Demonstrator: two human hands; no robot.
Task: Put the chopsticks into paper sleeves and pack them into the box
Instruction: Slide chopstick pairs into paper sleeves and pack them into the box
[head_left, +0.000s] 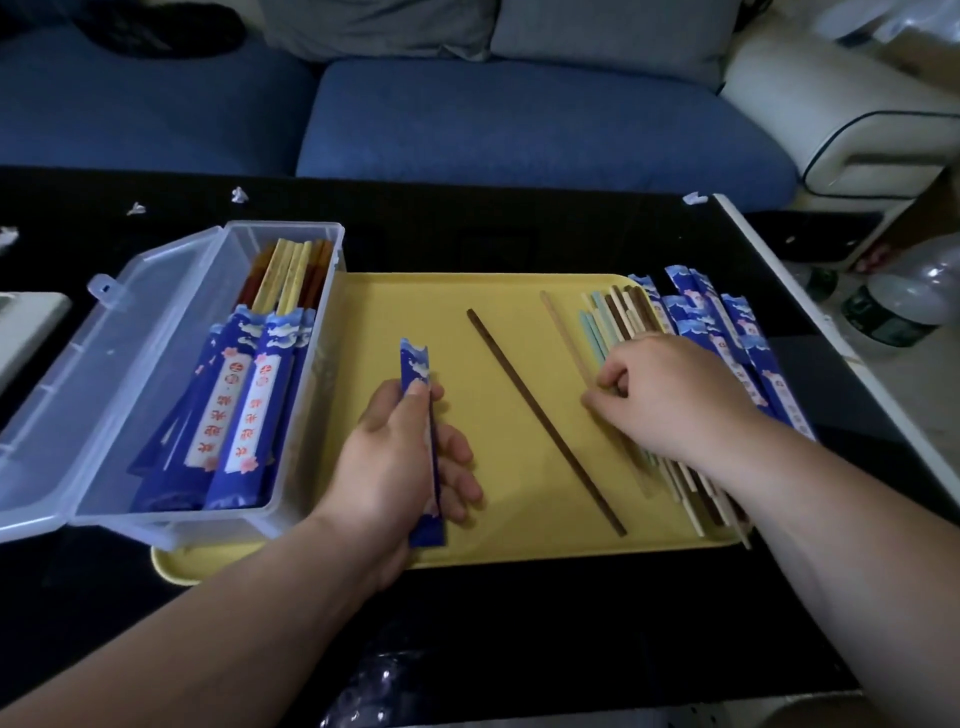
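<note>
Forearms reach in from the near edge over a black table (519, 613), both bare. Nearest on that table lies a yellow tray (467, 296), and over its near left part the left hand (400, 467) grips a blue paper sleeve (422, 415) edge-on, the thumb pressed along one side and the fingers curled against the other, the sleeve's notched open end pointing away from the person. Just right of it a single dark brown chopstick (545, 421) lies loose on the tray, slanting from far left to near right, touched by neither hand. Further right the right hand (675, 395) rests on a pile of loose chopsticks (618, 317) in pale wood, brown and light blue, its fingertips bent down and pinched together on them; which stick it holds I cannot tell. Beside that pile, at the tray's right edge, lies a heap of empty blue sleeves (727, 322). At the left, a clear plastic box (291, 364) stands with its lid swung open to the left, holding filled sleeves with chopstick ends sticking out toward the far end. Beyond the table runs a blue sofa (519, 119).
</note>
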